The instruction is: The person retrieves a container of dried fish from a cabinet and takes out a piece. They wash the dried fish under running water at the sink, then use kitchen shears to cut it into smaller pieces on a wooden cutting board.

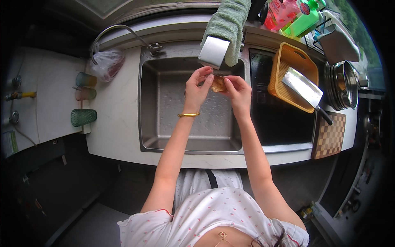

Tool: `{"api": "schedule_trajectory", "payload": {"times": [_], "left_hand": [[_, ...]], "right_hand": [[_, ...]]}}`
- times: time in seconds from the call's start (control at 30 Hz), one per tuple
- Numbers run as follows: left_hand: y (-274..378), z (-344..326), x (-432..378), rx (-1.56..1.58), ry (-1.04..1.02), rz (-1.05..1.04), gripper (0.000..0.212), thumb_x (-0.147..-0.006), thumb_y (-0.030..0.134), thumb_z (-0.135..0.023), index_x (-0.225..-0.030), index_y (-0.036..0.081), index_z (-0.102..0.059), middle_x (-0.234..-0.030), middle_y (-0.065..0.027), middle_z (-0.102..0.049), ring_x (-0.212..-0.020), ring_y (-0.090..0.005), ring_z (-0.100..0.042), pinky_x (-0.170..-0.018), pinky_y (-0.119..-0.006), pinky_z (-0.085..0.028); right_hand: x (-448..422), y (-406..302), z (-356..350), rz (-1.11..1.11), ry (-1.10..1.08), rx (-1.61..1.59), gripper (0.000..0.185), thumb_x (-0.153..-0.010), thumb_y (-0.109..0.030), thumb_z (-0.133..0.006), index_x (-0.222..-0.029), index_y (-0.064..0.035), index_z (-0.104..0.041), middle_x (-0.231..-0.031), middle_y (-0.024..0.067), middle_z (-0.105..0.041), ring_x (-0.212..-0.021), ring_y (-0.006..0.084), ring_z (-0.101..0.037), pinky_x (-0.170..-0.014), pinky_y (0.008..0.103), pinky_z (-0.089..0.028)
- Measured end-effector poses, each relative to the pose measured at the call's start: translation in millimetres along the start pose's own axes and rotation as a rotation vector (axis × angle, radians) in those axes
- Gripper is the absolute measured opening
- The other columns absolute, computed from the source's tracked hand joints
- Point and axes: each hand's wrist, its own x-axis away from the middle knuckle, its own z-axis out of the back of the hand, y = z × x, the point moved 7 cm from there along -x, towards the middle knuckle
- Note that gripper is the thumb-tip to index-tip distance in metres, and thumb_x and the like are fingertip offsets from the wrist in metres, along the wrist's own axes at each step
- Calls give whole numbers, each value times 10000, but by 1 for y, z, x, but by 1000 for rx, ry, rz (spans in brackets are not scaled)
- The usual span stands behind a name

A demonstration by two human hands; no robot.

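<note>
Over the stainless steel sink [197, 120], both hands meet at a small, rough brown piece [218, 84], whose exact kind I cannot tell. My right hand [239, 94] pinches its right side between thumb and fingers. At its left edge, my left hand [197, 89] has thumb and fingertips closed on it; the fingers partly hide that contact. A gold bangle [189, 115] circles my left wrist. Right above the fingertips is a broad metal tap head [214, 52] with a green towel [226, 24] draped behind it. Water drops dot the sink floor.
A cleaver [303, 86] lies across a yellow plastic basket [277, 83], its handle over a checkered wooden cutting board [329, 135]. Metal bowls [345, 85] stand behind. Left are a curved thin tap [115, 27], a plastic bag [107, 64] and a green glass [84, 117]. Soap bottles [301, 23] stand at the back.
</note>
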Motion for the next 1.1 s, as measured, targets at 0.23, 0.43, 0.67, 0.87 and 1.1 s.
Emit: {"api": "schedule_trajectory", "payload": {"times": [0.23,0.43,0.67,0.87,1.1], "left_hand": [[-3,27,8,-25,11,132,203,-863,33,-561,-1061,-13,-567,-951,-67,-623,-848,-113,-607,-718,-250,-544],[2,34,11,-16,69,155,187,-858,69,-583,-1030,-2,-578,-895,-50,-628,-787,-110,-613,-660,-258,-556],[-17,22,13,67,53,249,127,-852,125,-611,-908,14,-586,-826,-37,-626,-742,-102,-608,-639,-262,-551],[-6,-6,7,234,45,265,82,-851,100,-607,-895,32,-593,-799,-19,-618,-691,-92,-600,-599,-220,-518],[2,-3,6,-160,36,100,108,-840,43,-602,-945,25,-617,-744,-14,-614,-571,-48,-556,-418,-163,-328]], "right_hand": [[-11,-3,-52,180,-89,297,74,-822,-15,-560,-875,10,-606,-710,64,-625,-637,57,-575,-563,219,-458],[-18,4,-54,186,-53,161,85,-829,-25,-536,-862,6,-608,-694,84,-615,-618,149,-593,-594,262,-464],[-18,-36,-16,423,46,442,119,-804,-106,-635,-755,-1,-660,-967,122,-564,-908,208,-565,-741,306,-444],[-33,-15,26,380,139,454,164,-800,-112,-638,-690,9,-623,-876,96,-617,-804,169,-576,-682,265,-428],[-124,20,84,419,233,629,202,-805,-73,-508,-976,16,-570,-1006,153,-600,-930,281,-569,-811,345,-439]]}}
